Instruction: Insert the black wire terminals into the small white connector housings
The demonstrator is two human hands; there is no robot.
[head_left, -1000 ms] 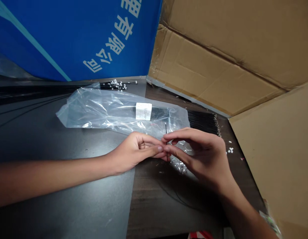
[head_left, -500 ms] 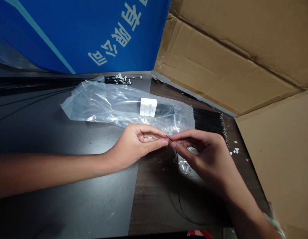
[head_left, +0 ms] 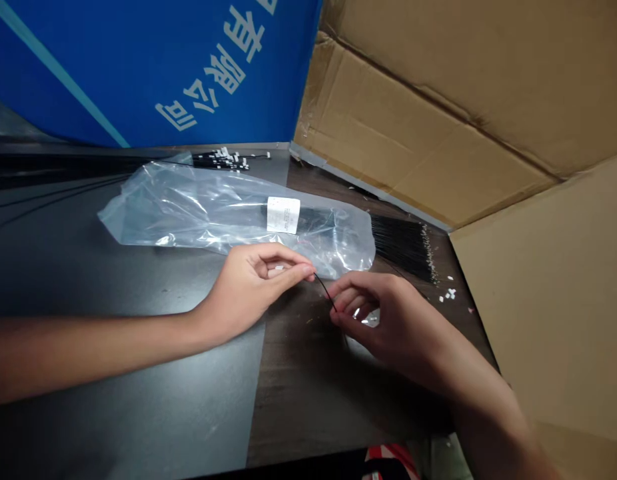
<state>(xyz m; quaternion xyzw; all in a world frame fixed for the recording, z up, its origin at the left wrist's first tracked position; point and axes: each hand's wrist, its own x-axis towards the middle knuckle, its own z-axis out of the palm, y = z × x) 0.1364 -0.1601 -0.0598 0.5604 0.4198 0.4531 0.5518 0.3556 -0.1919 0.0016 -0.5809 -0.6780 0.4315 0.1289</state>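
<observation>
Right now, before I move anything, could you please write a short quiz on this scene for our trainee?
1. True or false: a white label shows on the clear plastic bag.
2. What thin item runs between the left hand and the right hand?
3. Which is nearer the right hand: A, the blue banner, or B, the bundle of black wires?

Key: 1 true; 2 a thin black wire; 3 B.
</observation>
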